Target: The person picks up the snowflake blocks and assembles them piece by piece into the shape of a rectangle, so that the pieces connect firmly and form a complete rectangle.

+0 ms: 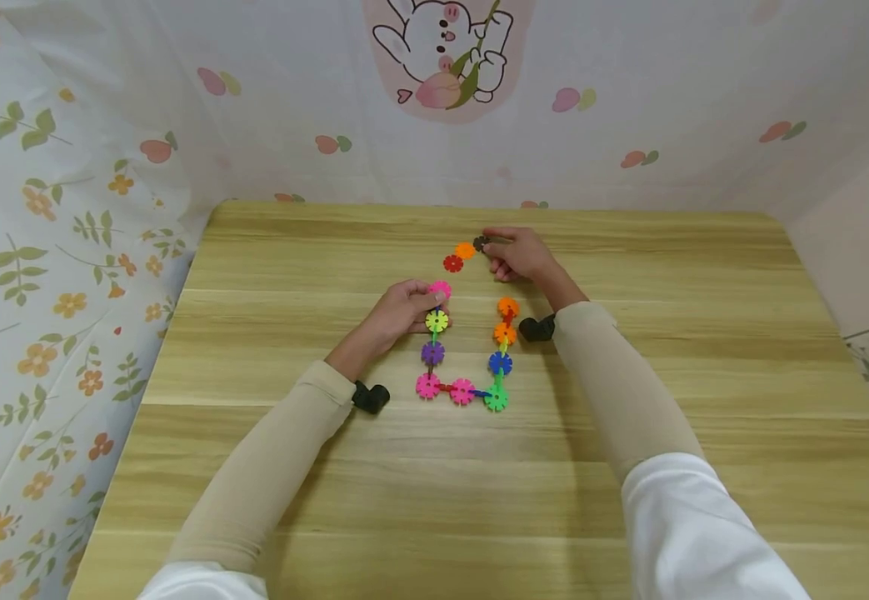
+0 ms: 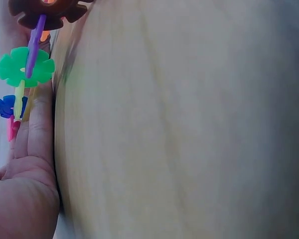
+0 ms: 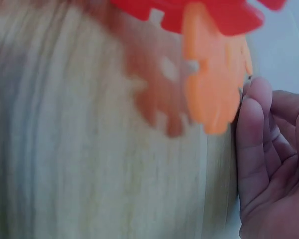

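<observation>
A chain of interlocking plastic snowflake discs forms a U on the table. My left hand (image 1: 402, 315) holds its upper left end, thumb on the pink disc (image 1: 441, 288) and fingers behind. Below the pink disc come the yellow disc (image 1: 437, 322) and purple disc (image 1: 432, 352). In the left wrist view, a green disc (image 2: 10, 69) and a blue disc (image 2: 6, 106) lie along that hand's fingers. Farther back, my right hand (image 1: 520, 252) pinches a dark disc (image 1: 481, 243) between thumb and index finger. Beside it are an orange disc (image 1: 465, 251) and a red disc (image 1: 452, 264).
The chain's bottom row ends at a green disc (image 1: 496, 397), and its right side rises to another orange disc (image 1: 507, 307). A wooden table (image 1: 434, 508) lies underneath. Patterned cloth (image 1: 269, 100) hangs behind and left. Each wrist wears a black camera (image 1: 371, 397).
</observation>
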`<state>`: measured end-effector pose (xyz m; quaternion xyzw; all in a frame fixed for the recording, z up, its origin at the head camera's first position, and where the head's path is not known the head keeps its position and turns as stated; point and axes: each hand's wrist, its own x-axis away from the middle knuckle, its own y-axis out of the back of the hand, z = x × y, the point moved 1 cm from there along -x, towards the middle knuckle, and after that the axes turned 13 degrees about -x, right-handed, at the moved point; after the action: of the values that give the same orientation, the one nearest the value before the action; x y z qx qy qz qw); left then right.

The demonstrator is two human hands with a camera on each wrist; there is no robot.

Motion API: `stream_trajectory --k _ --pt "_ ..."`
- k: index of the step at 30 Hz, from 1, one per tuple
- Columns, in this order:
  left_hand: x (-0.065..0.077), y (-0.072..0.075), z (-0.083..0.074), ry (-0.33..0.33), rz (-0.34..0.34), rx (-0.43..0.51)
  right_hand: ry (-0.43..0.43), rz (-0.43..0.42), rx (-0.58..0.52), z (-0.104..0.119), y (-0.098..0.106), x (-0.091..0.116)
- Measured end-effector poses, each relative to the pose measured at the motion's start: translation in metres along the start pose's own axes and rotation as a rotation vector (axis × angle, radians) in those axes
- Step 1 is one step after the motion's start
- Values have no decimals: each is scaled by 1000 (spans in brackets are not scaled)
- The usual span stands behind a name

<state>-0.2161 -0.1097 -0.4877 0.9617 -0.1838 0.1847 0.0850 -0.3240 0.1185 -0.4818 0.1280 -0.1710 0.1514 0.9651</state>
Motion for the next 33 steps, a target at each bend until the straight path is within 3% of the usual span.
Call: stream_trajectory --k 17,24,33 --pt "-3 2 -5 -23 15 -18 -45 -18 82 11 -1 -5" --pt "-2 2 -5 -10 17 -2 -85 -10 27 9 1 -4" --pt "0 1 -1 -7 28 17 -36 -13 -27 -1 3 0"
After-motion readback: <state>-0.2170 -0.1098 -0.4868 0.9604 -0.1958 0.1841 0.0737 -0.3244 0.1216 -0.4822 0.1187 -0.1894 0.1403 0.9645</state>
